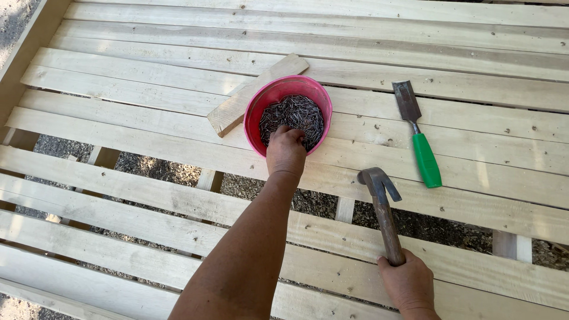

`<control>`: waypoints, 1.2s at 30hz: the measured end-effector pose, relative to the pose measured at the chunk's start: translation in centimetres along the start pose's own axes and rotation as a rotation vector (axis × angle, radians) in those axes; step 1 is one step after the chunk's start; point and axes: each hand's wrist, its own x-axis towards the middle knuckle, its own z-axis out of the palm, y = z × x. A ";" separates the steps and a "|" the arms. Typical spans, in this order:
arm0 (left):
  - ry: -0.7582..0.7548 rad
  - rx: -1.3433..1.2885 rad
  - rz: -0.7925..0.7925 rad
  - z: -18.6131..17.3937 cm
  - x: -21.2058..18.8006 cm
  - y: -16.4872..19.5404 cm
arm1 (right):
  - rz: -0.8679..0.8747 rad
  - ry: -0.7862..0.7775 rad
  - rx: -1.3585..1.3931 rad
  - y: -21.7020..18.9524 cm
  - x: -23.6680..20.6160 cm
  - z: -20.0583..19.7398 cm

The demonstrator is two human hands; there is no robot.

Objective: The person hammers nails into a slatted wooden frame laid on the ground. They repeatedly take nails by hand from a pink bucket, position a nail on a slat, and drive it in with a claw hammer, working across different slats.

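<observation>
My left hand (285, 151) reaches into a pink bowl (265, 101) full of small dark nails (293, 112), its fingers curled down among them. Whether it has nails pinched I cannot tell. My right hand (409, 284) grips the wooden handle of a claw hammer (382, 207), whose steel head rests on a plank to the right of the bowl. Both lie on a frame of pale wooden planks (148, 160).
A chisel with a green handle (419, 139) lies on the planks at the right. A short wood offcut (255, 92) lies tucked behind the bowl at the left. Gaps between the lower planks show gravel ground beneath.
</observation>
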 end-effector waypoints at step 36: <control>-0.295 -0.002 -0.368 -3.7 0.3 3.5 | 0.022 -0.057 0.008 -0.5 -0.5 -0.5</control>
